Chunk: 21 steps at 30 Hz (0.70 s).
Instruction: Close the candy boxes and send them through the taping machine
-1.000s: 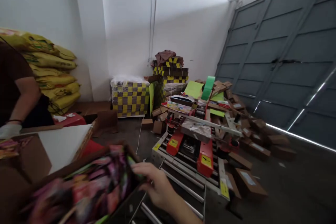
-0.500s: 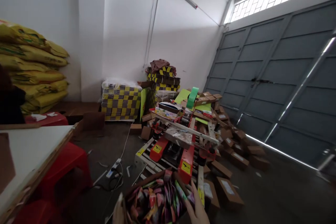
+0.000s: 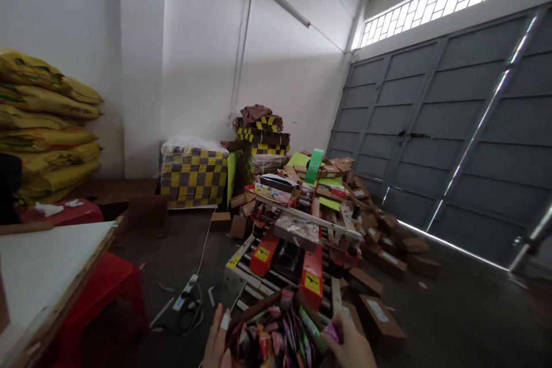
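An open cardboard box point(image 3: 262, 302) filled with small colourful packets point(image 3: 276, 336) is at the bottom centre, at the near end of the roller machine point(image 3: 282, 264). My left hand point(image 3: 217, 340) is at the box's left side, its fingers stretched upward and slightly apart. A white wrap circles one finger. At the right side of the box my right hand point(image 3: 350, 344) is closed, with a shiny purple packet point(image 3: 331, 332) showing between thumb and fingers. The frame's bottom edge cuts off both hands and the box's near side.
Green tape roll point(image 3: 314, 165) sits on the machine. Many cartons point(image 3: 382, 316) are heaped to its right. A power strip point(image 3: 185, 292) with cables lies on the floor. At left are a white table point(image 3: 56, 264), a red stool point(image 3: 101, 290) and stacked yellow sacks point(image 3: 52, 126).
My right hand has gone from stretched fingers along the box side to closed around a purple packet. My left hand and the box appear further right as the view shifts.
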### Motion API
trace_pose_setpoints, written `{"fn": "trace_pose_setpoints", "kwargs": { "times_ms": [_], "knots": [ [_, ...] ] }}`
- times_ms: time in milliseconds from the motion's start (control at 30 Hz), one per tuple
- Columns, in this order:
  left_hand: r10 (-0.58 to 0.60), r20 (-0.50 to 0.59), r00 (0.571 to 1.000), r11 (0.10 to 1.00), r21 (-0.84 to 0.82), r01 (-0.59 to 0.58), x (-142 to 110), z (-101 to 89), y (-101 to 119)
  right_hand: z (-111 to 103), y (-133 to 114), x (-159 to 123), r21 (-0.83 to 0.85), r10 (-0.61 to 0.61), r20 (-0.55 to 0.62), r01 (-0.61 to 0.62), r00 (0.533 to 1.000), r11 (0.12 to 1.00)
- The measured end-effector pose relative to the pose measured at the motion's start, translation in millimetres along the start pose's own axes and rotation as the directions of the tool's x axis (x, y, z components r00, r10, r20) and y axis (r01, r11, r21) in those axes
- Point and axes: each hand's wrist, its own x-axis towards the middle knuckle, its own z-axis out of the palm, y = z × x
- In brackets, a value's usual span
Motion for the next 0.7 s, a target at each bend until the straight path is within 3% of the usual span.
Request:
{"fn": "trace_pose_setpoints", "kwargs": {
  "times_ms": [67, 167, 300, 400, 500, 600, 700],
  "knots": [
    [0.017, 0.011, 1.0, 1.0, 0.01, -0.017, 1, -0.2, -2, -4, -21, 2, -0.132, -0.127, 0.04, 0.131, 0.991, 0.983],
    [-0.001, 0.032, 0.999, 1.0, 0.018, 0.001, 3, -1.7, 4, -3, -53, 7, -0.264, -0.248, 0.265, 0.317, 0.932, 0.911],
    [0.005, 0.074, 0.997, 1.0, 0.029, -0.008, 5, -5.8, 7, 19, -84, 9, -0.31, -0.254, 0.595, 0.51, 0.762, 0.803],
    [0.019, 0.13, 0.991, 0.992, 0.124, -0.035, 6, -8.8, -1, 36, -99, 8, -0.343, -0.234, 0.693, 0.598, 0.682, 0.725],
    [0.07, 0.142, 0.987, 0.947, 0.303, -0.11, 11, -7.6, 0, 35, -104, 5, -0.296, -0.236, 0.751, 0.634, 0.617, 0.715],
    [0.176, 0.234, 0.956, 0.871, 0.416, -0.262, 18, -1.4, 20, 18, -99, 0, -0.215, -0.276, 0.75, 0.615, 0.601, 0.758],
    [0.241, 0.379, 0.893, 0.819, 0.415, -0.397, 25, 3.8, 44, 2, -92, -7, -0.134, -0.333, 0.676, 0.555, 0.657, 0.821]
  ]
}}
